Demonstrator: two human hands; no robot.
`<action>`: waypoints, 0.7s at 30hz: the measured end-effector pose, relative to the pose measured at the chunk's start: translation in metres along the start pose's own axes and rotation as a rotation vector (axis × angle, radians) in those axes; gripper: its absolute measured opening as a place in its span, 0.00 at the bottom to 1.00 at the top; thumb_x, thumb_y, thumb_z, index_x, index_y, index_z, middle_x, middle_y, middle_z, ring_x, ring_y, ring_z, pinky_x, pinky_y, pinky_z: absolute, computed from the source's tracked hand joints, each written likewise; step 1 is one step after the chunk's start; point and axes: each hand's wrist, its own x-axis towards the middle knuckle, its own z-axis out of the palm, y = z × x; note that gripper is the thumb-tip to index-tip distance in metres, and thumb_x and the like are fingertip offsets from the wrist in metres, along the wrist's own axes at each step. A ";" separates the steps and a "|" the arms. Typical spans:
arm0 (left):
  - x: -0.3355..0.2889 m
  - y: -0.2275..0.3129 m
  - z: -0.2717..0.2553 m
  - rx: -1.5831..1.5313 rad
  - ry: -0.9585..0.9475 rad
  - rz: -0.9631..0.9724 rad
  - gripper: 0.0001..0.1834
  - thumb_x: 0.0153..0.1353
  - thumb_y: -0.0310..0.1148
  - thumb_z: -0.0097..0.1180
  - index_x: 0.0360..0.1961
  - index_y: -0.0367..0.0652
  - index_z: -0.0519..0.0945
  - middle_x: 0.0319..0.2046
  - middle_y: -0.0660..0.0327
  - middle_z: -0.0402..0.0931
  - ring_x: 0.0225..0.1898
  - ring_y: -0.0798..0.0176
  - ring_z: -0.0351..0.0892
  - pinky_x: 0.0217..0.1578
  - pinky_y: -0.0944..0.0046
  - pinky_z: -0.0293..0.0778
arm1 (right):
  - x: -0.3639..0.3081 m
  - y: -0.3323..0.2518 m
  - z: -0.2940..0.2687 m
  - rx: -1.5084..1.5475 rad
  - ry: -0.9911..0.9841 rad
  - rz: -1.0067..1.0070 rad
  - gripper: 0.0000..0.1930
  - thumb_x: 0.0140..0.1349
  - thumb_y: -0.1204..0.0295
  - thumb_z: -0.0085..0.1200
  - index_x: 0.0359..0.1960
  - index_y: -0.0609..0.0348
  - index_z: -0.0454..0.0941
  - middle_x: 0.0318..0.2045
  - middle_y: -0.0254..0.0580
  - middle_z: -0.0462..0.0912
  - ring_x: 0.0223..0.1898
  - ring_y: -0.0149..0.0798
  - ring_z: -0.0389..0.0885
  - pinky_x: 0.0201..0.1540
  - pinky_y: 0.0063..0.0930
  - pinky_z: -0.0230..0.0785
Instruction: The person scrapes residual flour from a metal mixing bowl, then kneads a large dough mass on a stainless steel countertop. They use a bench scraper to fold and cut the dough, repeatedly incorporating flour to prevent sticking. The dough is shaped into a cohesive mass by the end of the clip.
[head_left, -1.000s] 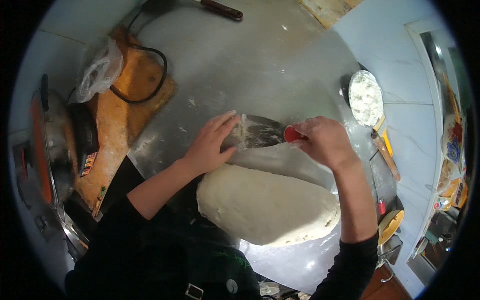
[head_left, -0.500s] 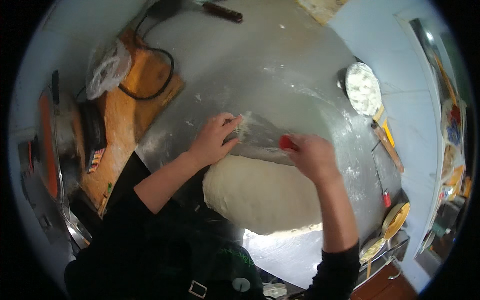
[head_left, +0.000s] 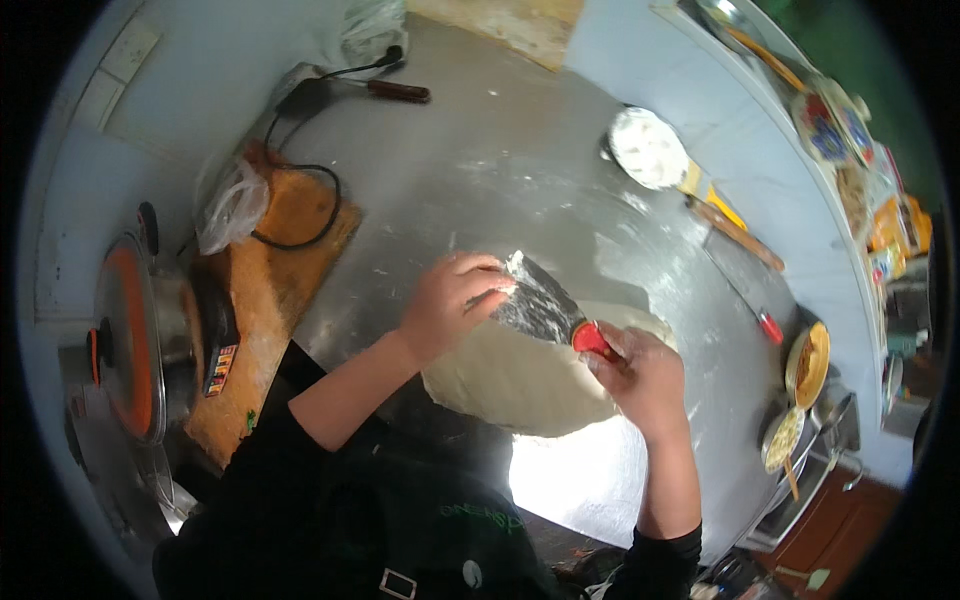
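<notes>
My right hand (head_left: 640, 375) grips the red handle of a scraper (head_left: 545, 305), whose broad dark blade is smeared with flour and tilted up above the dough. At the blade's wide end, the fingers of my left hand (head_left: 450, 300) are pinched on a whitish bit of dough (head_left: 513, 265) along the edge. Below both hands, a large flattened oval slab of dough (head_left: 520, 385) lies on the metal worktop (head_left: 450, 180). My hands and the blade hide part of its far side.
A wooden board (head_left: 280, 290) with a cable and plastic bag lies left, beside a lidded pot (head_left: 140, 340). A flour bowl (head_left: 648, 148), a rolling pin (head_left: 735, 232), a red-handled tool (head_left: 768, 328) and a yellowish bowl (head_left: 807, 365) line the right side. A dark-handled tool (head_left: 398, 92) lies at the back.
The scraper has come up off the worktop beyond the dough, and its blade now faces my left hand. My left fingers have moved onto the blade's end. The view has shifted.
</notes>
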 end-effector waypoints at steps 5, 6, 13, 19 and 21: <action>-0.025 0.055 0.034 -0.183 -0.167 0.026 0.08 0.52 0.26 0.57 0.35 0.42 0.81 0.37 0.56 0.76 0.35 0.55 0.76 0.36 0.62 0.73 | -0.109 0.023 0.005 0.096 0.137 0.183 0.18 0.47 0.71 0.62 0.43 0.56 0.78 0.24 0.42 0.77 0.27 0.39 0.77 0.30 0.27 0.69; -0.029 0.062 0.041 -0.186 -0.222 0.044 0.08 0.52 0.26 0.57 0.35 0.42 0.81 0.37 0.55 0.76 0.35 0.55 0.76 0.36 0.62 0.73 | -0.136 0.037 0.014 0.221 0.174 0.258 0.18 0.48 0.73 0.62 0.44 0.58 0.78 0.25 0.42 0.78 0.29 0.36 0.78 0.32 0.25 0.70; -0.046 0.111 0.076 -0.042 -0.496 0.193 0.08 0.55 0.33 0.55 0.34 0.44 0.80 0.29 0.57 0.76 0.32 0.54 0.75 0.33 0.58 0.71 | -0.272 0.117 0.102 0.674 0.478 0.780 0.17 0.53 0.78 0.58 0.46 0.71 0.75 0.33 0.41 0.79 0.33 0.26 0.76 0.38 0.18 0.68; -0.042 0.099 0.118 0.212 -0.414 0.586 0.05 0.50 0.35 0.57 0.27 0.48 0.79 0.36 0.65 0.75 0.45 0.62 0.70 0.45 0.60 0.63 | -0.280 0.129 0.152 0.830 0.620 0.751 0.19 0.54 0.75 0.59 0.47 0.70 0.74 0.33 0.41 0.80 0.32 0.27 0.77 0.37 0.20 0.69; -0.051 0.097 0.117 0.361 -0.416 0.604 0.09 0.49 0.38 0.57 0.33 0.52 0.80 0.43 0.68 0.71 0.50 0.63 0.65 0.50 0.59 0.57 | -0.277 0.136 0.158 0.694 0.597 0.792 0.19 0.57 0.72 0.56 0.49 0.70 0.72 0.34 0.43 0.80 0.34 0.29 0.78 0.39 0.21 0.69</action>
